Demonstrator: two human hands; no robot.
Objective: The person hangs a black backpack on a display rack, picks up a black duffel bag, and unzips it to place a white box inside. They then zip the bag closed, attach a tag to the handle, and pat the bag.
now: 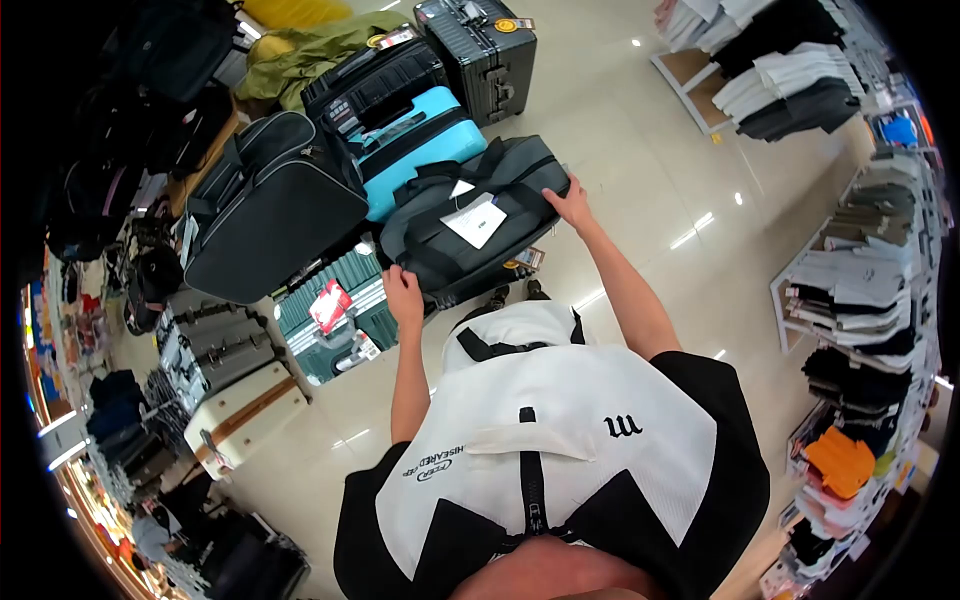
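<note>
Here, two hands (403, 294) (568, 203) hold one dark duffel bag (440, 208).

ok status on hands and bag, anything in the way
Left hand and right hand at opposite ends of dark duffel bag. White tag on top. Blue suitcase close beyond, nothing seen blocking the hands.

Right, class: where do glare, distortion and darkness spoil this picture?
Throughout the head view: white glare streaks the floor; right-hand stacked clothes bow with lens distortion; upper-left black bags sink into darkness; the dark duffel bag carries a nearly washed-out white tag.
</note>
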